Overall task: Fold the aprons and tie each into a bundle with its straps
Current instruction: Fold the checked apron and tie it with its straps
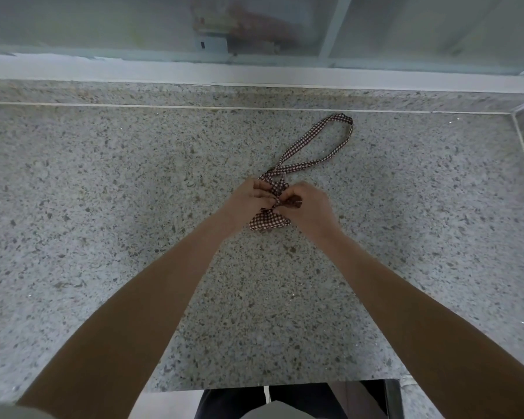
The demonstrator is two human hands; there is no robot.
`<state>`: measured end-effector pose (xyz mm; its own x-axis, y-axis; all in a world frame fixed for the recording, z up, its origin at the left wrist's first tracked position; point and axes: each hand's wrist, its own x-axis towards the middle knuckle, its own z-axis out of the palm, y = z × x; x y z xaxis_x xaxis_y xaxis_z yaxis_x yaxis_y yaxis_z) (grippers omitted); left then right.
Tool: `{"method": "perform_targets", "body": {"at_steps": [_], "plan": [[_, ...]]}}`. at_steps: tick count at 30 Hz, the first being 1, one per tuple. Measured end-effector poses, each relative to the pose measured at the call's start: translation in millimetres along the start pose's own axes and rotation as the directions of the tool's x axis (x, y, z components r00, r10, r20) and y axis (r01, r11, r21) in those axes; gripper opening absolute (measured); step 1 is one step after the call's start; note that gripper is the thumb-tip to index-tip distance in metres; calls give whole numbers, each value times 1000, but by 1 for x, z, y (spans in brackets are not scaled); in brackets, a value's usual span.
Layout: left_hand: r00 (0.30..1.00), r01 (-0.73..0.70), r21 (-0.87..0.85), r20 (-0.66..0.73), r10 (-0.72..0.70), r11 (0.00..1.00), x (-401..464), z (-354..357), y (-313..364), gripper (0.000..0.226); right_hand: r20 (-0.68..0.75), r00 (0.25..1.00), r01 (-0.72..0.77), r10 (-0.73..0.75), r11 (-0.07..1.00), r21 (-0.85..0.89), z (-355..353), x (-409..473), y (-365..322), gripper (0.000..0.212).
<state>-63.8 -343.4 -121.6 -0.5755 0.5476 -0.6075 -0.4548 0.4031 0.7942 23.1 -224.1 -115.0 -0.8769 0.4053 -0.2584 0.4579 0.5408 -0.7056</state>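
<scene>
Apron bundle [268,220] between both hands, pinched

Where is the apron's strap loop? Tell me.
Head view: the strap loop lies flat on the granite counter, stretching away to the right, just beyond both hands tying the checked apron bundle.

Bare forearms, no sleeves showing, dark trousers [300,397] below

No legible text, label or number
</scene>
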Motion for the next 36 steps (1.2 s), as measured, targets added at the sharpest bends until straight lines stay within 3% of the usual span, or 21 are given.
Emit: {"method": "perform_targets", "body": {"at_steps": [4, 8, 13, 19, 23, 28, 31, 34, 36], "plan": [[999, -32, -20, -6, 31, 999, -3, 0, -4, 23, 2, 996, 92, -92, 991, -99, 1, 2, -4, 12], [986, -96, 113, -126, 110, 989, -4, -7, -7, 30, 17, 992, 127, -125, 985, -119, -4, 1, -3, 12], [980, -71, 257, -164, 116, 964, -8, -4, 2, 30, 19, 980, 197, -199, 949, -244, -7, -1, -3, 13], [950, -24, 333, -287, 125, 942, -10, -6, -2, 30, 71, 986, 166, -151, 863, -478, -12, -5, -2, 14], [942, 13, 393, -314, 121, 920, -10, -9, -3, 26, 107, 988, 154, -114, 830, -536, -14, -5, 3, 16], [930, 51, 397, -353, 101, 916, -4, -7, -4, 25, 104, 994, 78, -33, 879, -471, -14, 0, 7, 15], [959, 62, 438, -275, 68, 897, -2, -12, 3, 27, 83, 988, -111, 132, 968, -224, -21, 9, 11, 15], [932, -16, 591, -284, 226, 807, 6, -12, 15, 23, 43, 968, -245, 248, 967, -62, -28, 21, 11, 28], [892, -36, 691, -304, 335, 722, 15, -9, 25, 22, -15, 980, -199, 199, 972, -128, -30, 31, 9, 37]]}}
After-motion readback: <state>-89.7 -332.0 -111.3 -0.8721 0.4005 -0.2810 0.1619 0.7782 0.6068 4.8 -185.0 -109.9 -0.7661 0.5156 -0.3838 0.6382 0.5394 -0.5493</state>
